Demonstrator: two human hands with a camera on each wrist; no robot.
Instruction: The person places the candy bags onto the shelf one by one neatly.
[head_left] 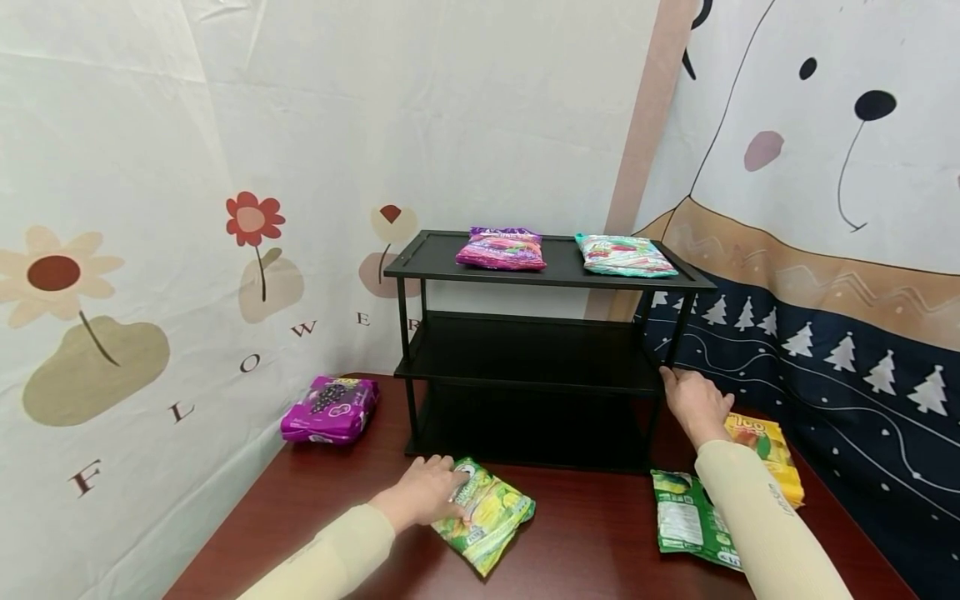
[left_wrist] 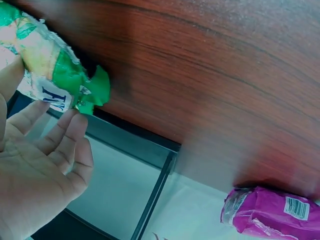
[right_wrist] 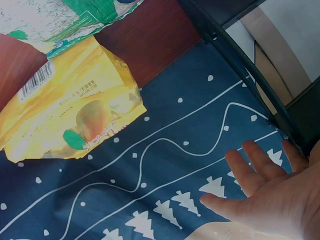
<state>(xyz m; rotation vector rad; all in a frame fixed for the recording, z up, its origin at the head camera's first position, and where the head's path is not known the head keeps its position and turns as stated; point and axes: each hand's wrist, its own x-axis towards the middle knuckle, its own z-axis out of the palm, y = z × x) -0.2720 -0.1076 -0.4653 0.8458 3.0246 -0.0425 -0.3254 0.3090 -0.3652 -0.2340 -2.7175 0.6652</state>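
Pinching green-and-yellow fruit-print bag narrowly with left hand, near side of black three-tier rack.
Reaching to rack's right post with right hand, fingers loosely spread; cannot tell contact. On top tier: pink-purple bag left, teal-edged bag right. Along table edges: grape-print bag far left, yellow mango-print bag right, beside navy curtain.
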